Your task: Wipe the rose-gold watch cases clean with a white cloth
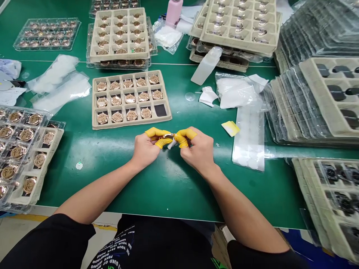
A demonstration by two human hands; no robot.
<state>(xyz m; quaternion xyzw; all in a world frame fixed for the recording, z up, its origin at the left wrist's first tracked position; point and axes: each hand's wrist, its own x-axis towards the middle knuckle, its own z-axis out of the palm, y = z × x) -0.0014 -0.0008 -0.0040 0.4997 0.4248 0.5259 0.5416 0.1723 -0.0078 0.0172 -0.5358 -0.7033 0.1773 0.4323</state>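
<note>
The left hand [147, 149] is gripping a watch [168, 135] by its edge, thumb and fingers closing on it in yellow cots [157, 132]. The right hand [198, 147] is pinching a white cloth [172, 143] with its own yellow-covered fingertips, right at the watch's other end; those fingertips are partly hiding the contact, so whether the cloth is pressing on the metal, I cannot tell. The watch is sitting between the two hands, just above the green table [168, 186].

Beyond the left hand a tray [126, 123] is holding rows of gold watches, with a black liner [160, 110] showing in the compartment nearest the hands. To the left of that hand a small label [79, 165] is lying on the table, and farther left, filled trays [57, 138] are standing stacked.

Beyond the right hand a clear disc [190, 96] and a crumpled wipe [208, 96] are lying near each other, with a translucent bottle [206, 66] leaning behind them. To the right of that hand a yellow-and-white paper [230, 128] is resting just beside a clear sleeve [249, 138], and more stacked trays [311, 93] are rising farther right.
</note>
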